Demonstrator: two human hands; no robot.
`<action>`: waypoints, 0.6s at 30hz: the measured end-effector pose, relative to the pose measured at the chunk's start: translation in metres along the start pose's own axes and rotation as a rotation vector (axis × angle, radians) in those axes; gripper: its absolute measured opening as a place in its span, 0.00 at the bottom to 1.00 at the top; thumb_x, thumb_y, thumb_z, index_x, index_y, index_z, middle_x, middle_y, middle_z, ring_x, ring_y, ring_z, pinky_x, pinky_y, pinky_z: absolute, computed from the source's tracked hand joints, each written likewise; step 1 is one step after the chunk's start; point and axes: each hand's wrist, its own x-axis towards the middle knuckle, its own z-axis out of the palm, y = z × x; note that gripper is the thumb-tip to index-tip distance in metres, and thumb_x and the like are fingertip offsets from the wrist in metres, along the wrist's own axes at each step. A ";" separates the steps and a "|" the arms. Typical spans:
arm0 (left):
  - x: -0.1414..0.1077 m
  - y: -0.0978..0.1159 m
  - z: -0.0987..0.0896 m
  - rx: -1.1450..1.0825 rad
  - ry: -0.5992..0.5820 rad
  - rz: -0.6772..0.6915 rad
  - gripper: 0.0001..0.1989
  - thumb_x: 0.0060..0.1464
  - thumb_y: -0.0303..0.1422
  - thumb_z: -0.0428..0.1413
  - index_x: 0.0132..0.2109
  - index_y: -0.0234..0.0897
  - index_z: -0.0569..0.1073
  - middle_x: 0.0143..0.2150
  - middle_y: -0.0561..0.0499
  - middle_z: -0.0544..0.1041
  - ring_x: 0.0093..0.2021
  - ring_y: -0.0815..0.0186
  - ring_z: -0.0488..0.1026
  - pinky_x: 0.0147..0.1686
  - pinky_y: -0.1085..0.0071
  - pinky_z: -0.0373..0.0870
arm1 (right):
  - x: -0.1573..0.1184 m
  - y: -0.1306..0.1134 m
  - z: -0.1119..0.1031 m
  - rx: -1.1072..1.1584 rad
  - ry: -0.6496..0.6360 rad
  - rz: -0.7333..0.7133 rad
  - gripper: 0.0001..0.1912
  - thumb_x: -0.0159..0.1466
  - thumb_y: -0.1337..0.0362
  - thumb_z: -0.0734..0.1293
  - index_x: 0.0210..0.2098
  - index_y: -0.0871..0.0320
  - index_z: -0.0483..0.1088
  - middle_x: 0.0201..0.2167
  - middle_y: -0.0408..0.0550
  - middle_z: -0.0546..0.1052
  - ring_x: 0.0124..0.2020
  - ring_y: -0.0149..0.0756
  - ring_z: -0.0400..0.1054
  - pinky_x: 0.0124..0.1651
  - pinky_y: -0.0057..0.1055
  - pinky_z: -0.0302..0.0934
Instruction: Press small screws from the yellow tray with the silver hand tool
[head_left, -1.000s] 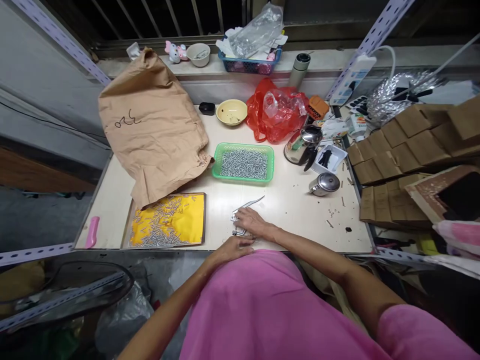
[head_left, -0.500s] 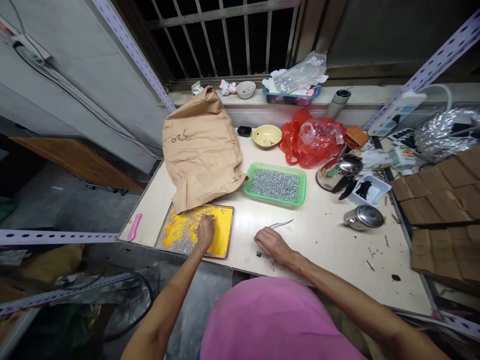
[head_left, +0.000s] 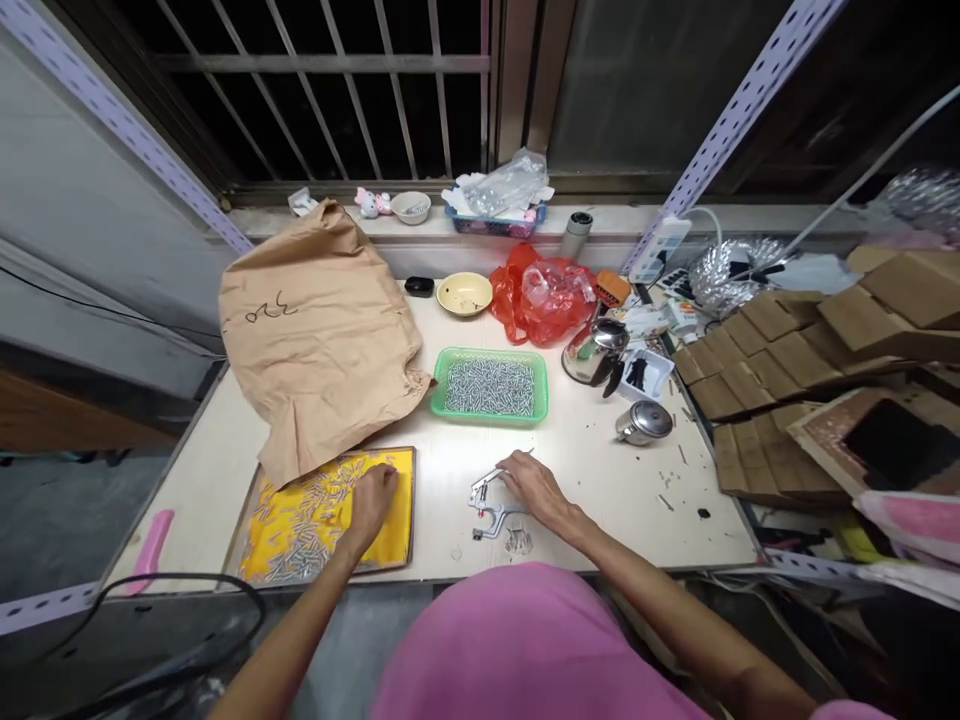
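My left hand (head_left: 373, 500) is over the right part of a yellow tray (head_left: 396, 535) with a brown rim. Its fingers are pinched together; anything between the fingertips is too small to make out. Many small silver metal pins (head_left: 307, 545) lie scattered and heaped in the tray, mostly left of this hand. On the table to the right, my right hand (head_left: 536, 490) is closed over the handles of silver pliers (head_left: 491, 515) with a C-shaped jaw. The jaw points left, and the fingers hide part of the handles.
Beyond my hands stands a green basket (head_left: 544, 400) full of similar pins. A large brown paper bag (head_left: 322, 340) overlaps the tray's back edge. Behind are a yellow bowl (head_left: 465, 295) and red plastic bag (head_left: 551, 300); a kettle (head_left: 592, 355), metal pot (head_left: 645, 423) and cardboard boxes (head_left: 750, 350) stand right.
The view has swung to the right. My right hand has shifted on the pliers, whose jaw now shows left of it. My left hand stays over the tray with fingers pinched.
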 end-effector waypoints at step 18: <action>-0.067 0.085 0.091 -0.538 -0.557 -0.426 0.09 0.47 0.33 0.61 0.26 0.32 0.71 0.14 0.58 0.64 0.14 0.76 0.59 0.18 0.78 0.62 | -0.053 0.038 0.062 -0.220 -0.256 0.074 0.10 0.67 0.70 0.58 0.43 0.58 0.69 0.41 0.50 0.73 0.40 0.37 0.66 0.38 0.31 0.58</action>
